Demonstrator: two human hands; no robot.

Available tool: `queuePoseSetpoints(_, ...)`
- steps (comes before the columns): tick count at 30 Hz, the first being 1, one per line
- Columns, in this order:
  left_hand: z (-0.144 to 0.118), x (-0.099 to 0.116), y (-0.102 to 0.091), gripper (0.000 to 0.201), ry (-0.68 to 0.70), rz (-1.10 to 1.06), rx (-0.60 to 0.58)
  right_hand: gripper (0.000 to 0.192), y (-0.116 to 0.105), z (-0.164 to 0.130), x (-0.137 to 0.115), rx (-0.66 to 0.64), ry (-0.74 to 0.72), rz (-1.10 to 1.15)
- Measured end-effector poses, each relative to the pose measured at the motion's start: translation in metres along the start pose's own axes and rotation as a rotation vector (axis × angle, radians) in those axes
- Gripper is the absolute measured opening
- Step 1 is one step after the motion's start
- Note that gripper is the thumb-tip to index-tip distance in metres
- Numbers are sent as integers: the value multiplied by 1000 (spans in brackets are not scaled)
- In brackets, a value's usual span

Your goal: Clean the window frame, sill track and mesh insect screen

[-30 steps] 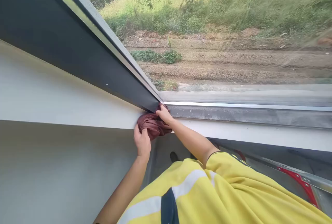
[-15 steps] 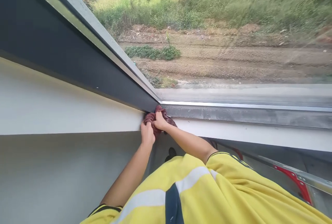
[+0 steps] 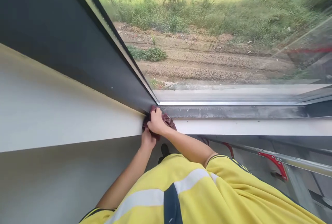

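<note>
A dark red-brown cloth (image 3: 169, 121) is bunched up in the lower left corner of the window, where the dark side frame meets the sill. My right hand (image 3: 157, 121) is closed on it and presses its upper part into that corner. Just below, my left hand (image 3: 148, 139) grips the cloth's lower part; its fingertips are hidden behind the cloth and my right hand. To the right of the cloth runs the dark bottom frame (image 3: 233, 112), marked with pale dust and specks.
A metal ladder with red brackets (image 3: 275, 163) stands at the lower right. The white sill ledge (image 3: 246, 126) runs rightward, and a dark frame panel (image 3: 77, 40) rises on the left. Grass and bare soil (image 3: 197, 58) show through the glass.
My view has turned to the right, bringing more of the ladder and the frame's right end into sight. My right hand has shifted slightly on the cloth, now covering more of it.
</note>
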State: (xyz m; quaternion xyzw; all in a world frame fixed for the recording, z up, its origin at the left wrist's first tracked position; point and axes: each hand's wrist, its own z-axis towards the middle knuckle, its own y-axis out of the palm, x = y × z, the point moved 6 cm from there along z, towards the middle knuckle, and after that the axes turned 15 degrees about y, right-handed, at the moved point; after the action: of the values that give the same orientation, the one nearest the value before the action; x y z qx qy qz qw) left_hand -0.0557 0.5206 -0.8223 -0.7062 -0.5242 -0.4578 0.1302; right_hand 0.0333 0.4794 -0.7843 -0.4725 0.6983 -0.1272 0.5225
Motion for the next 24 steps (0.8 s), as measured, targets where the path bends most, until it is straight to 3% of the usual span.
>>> queuePoseSetpoints(5, 6, -9, -7, 27, -90, 4, -31, 39, 11, 8, 9, -126, 126, -31)
queuePoseSetpoints(9, 9, -10, -6, 27, -102, -22, -83, 39, 3, 11, 7, -34, 94, 22)
queuePoseSetpoints(13, 10, -8, -4, 24, -109, -12, -99, 43, 8, 11, 12, -176, 211, -18)
queuePoseSetpoints(18, 10, -4, -1, 22, -92, -20, -115, 43, -3, 5, -1, 24, 91, 38)
queuePoseSetpoints(22, 12, -7, -2, 24, -94, -7, -89, 43, 3, 6, 4, -88, 181, -8)
queuePoseSetpoints(24, 13, -8, -4, 22, -91, 17, -76, 41, 2, 3, 1, -46, 130, 3)
